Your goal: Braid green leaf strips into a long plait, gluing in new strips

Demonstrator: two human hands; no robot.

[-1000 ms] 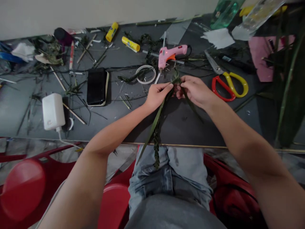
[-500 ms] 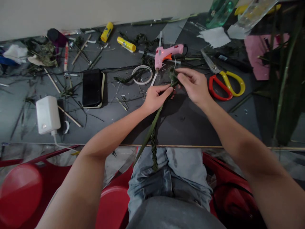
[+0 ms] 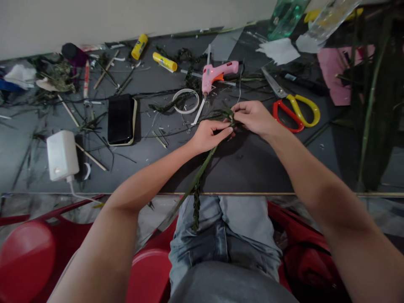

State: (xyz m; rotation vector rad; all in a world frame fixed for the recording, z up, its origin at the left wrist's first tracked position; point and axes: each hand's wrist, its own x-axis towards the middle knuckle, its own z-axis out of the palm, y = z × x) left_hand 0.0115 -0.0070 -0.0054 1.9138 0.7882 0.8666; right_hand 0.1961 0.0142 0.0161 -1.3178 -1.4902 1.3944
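Note:
My left hand (image 3: 210, 135) pinches a long green leaf strip (image 3: 203, 166) between thumb and fingers, near the strip's upper end. A dark green braided leaf strand (image 3: 196, 206) hangs below it, past the table edge over my lap. Close beside it, my right hand (image 3: 254, 118) has its thumb and fingertips closed on the same leaf bundle (image 3: 232, 118), where loose leaf ends stick out. A thin pale thread (image 3: 239, 86) rises from the right fingers toward the glue gun's cord. The exact fingertip contact is partly hidden.
Behind my hands lies a pink glue gun (image 3: 217, 75) beside a tape ring (image 3: 186, 101). Red-and-yellow scissors (image 3: 293, 107) are at right. Glue sticks (image 3: 164, 62), a black phone (image 3: 120, 120), a white adapter (image 3: 62, 155) and leaf scraps cover the left.
Both hands have come slightly down toward me with the leaf bundle. The right fingers have lowered beside the left thumb, and the hanging strand has swung a little left.

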